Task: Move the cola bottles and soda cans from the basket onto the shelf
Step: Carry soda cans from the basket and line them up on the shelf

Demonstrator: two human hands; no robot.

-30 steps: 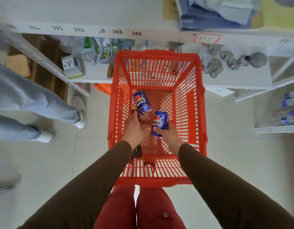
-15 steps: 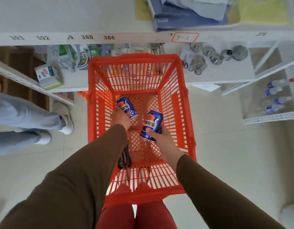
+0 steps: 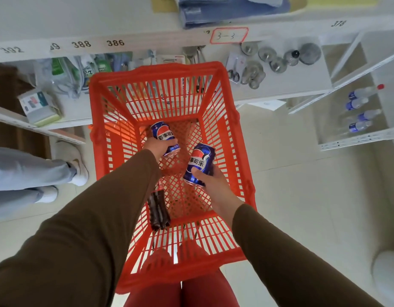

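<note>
left hand (image 3: 157, 145) wrapped around a blue soda can (image 3: 164, 138), right hand (image 3: 210, 180) gripping a second blue can (image 3: 199, 164), both held inside the orange basket (image 3: 245, 173) above its mesh floor. dark cola bottles (image 3: 158, 207) lie on the basket bottom by the left sleeve. white shelf (image 3: 280, 85) just beyond the basket's far rim.

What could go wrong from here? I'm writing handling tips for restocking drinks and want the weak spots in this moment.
1. The left hand and the right hand each grip a Pepsi can, left can and right can, low on the body, so either could slip back into the orange basket.
2. The dark cola bottle lies partly under the left sleeve and could be overlooked.
3. The shelf beyond the basket is crowded.
</note>
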